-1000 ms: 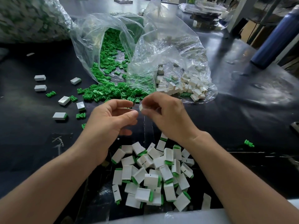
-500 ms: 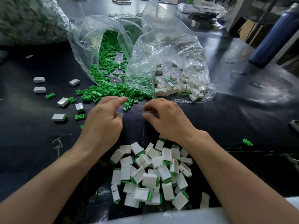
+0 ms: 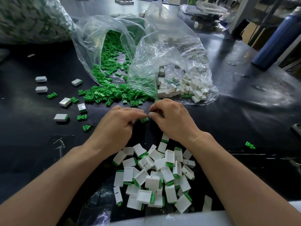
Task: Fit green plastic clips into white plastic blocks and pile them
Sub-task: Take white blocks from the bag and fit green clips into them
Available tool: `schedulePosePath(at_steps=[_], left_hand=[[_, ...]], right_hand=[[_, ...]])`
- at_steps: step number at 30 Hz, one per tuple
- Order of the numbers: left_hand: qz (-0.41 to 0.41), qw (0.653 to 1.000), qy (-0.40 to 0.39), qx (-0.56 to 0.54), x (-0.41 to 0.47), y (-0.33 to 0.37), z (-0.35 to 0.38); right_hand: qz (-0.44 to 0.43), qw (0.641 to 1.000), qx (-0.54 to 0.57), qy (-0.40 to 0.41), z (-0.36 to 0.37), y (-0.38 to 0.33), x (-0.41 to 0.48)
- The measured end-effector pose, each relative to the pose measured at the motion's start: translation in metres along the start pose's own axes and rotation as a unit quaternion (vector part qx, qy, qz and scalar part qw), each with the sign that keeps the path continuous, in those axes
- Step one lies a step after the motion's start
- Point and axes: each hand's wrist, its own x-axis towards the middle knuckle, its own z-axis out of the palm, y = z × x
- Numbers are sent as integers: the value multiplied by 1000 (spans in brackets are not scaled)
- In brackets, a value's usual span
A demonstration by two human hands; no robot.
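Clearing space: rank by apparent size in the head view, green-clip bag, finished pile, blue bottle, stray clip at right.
green-clip bag and finished pile: alike, pile nearer, unranked
blue bottle
stray clip

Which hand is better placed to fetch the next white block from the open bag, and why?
Probably right. The right hand lies just before the white blocks spilling from their bag; the left hand sits nearer the green clips.

no legible text, no label, brand, number or sign readable anywhere in view
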Motion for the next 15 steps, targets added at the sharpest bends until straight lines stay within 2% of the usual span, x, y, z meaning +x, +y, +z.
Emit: schedulePosePath(at_steps=[2,5,10,15], left_hand=[[-17,998,54,-39,0,2,-3],[-92,984,109,-103,3,1,-7],[-156,952,100,-243,2,4,-7],[-184,922,74,-332,-2,11,-8]], right_hand=[[1,1000,14,7,-1,-1,0],[-23,999,36,-1,-2,-6,-2],[-79,994,-36,-60,3,-9,-4],[-55,997,23,-48,-4,-10,-5]])
